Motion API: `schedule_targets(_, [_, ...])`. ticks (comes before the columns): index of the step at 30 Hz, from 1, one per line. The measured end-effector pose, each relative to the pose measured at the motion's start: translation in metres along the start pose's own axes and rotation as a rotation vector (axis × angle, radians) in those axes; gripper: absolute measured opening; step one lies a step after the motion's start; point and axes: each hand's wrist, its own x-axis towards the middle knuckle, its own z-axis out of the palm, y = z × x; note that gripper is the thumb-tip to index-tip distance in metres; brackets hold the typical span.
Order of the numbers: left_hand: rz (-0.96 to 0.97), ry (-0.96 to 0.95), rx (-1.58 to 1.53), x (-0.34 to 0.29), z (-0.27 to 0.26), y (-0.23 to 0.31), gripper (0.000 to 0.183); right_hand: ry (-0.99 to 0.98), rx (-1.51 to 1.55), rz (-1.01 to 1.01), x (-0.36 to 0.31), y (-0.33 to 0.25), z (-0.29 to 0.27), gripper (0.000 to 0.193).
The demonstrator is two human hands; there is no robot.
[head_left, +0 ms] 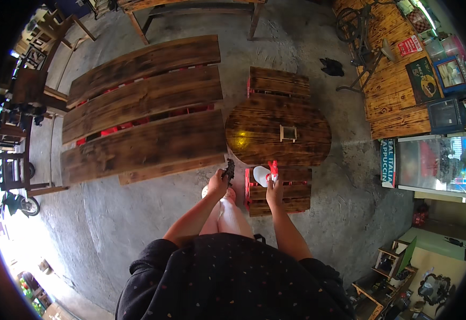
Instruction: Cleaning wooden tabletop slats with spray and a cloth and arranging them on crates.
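Observation:
My left hand is closed around a small dark, uneven-shaped thing. Its kind cannot be made out. In my right hand is a red-and-white object with a bright red upper part, possibly a spray bottle. A white rounded shape shows just left of it; whether it belongs to that object I cannot tell. Both hands are held out in front of me, near the close edge of a round dark wooden table. Below my right hand is a slatted wooden seat with red sides.
Left of the round table stands a long slatted wooden table with red underneath. A second slatted seat is at the round table's far side. A small framed holder stands on the round tabletop. A glass display case is at right.

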Motion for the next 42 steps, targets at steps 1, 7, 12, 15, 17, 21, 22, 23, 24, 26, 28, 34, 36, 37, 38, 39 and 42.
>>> schedule_targets(1, [-0.005,-0.003,0.002,0.014,0.008,0.001,0.026,-0.002,0.001,0.001,0.010,-0.002,0.004,0.028])
schedule_targets(7, [0.026,-0.006,0.014,0.074,0.065,0.003,0.029,0.041,-0.100,0.089,0.080,0.002,0.021,0.027])
schedule_targets(12, [-0.058,-0.043,-0.083,0.131,0.117,0.006,0.033,-0.038,-0.005,0.184,0.121,0.006,0.017,0.032])
schedule_targets(15, [-0.036,-0.050,-0.078,0.170,0.132,-0.008,0.043,-0.019,0.008,0.190,0.133,0.007,0.018,0.029])
schedule_targets(17, [-0.098,-0.034,0.063,0.182,0.129,-0.023,0.050,-0.028,-0.058,0.165,0.141,0.008,0.019,0.029])
schedule_targets(21, [-0.123,-0.261,0.310,0.157,0.114,-0.061,0.059,-0.096,-0.116,0.212,0.155,0.011,0.025,0.028])
schedule_targets(22, [-0.053,-0.293,0.342,0.141,0.106,-0.076,0.057,-0.100,-0.099,0.236,0.158,0.010,0.029,0.027])
schedule_targets(23, [0.012,-0.335,0.299,0.123,0.097,-0.094,0.053,-0.082,-0.119,0.248,0.161,0.009,0.033,0.026])
schedule_targets(24, [0.063,-0.397,0.264,0.108,0.089,-0.113,0.050,-0.085,-0.168,0.201,0.164,0.008,0.036,0.026])
schedule_targets(26, [-0.022,-0.515,0.321,0.079,0.066,-0.160,0.046,-0.116,-0.242,0.215,0.168,0.006,0.042,0.026])
schedule_targets(28, [-0.064,-0.548,0.321,0.052,0.035,-0.209,0.044,-0.088,-0.263,0.144,0.170,0.006,0.046,0.026])
schedule_targets(34, [-0.369,-0.479,0.517,-0.026,-0.074,-0.276,0.037,-0.041,-0.214,0.136,0.180,0.023,0.050,0.032])
schedule_targets(36, [-0.429,-0.243,0.553,-0.064,-0.097,-0.267,0.035,-0.007,-0.105,0.101,0.176,0.033,0.054,0.034])
schedule_targets(37, [-0.420,-0.218,0.518,-0.077,-0.112,-0.261,0.035,-0.019,-0.010,0.063,0.172,0.039,0.054,0.036])
schedule_targets(38, [-0.428,-0.206,0.499,-0.088,-0.125,-0.253,0.035,-0.032,0.092,0.044,0.166,0.042,0.054,0.039])
schedule_targets(39, [-0.449,-0.197,0.484,-0.099,-0.136,-0.245,0.035,0.153,-0.001,-0.041,0.155,0.044,0.058,0.044])
schedule_targets(42, [-0.442,-0.068,0.393,-0.130,-0.159,-0.224,0.031,0.199,-0.076,0.069,0.107,0.043,0.037,0.056])
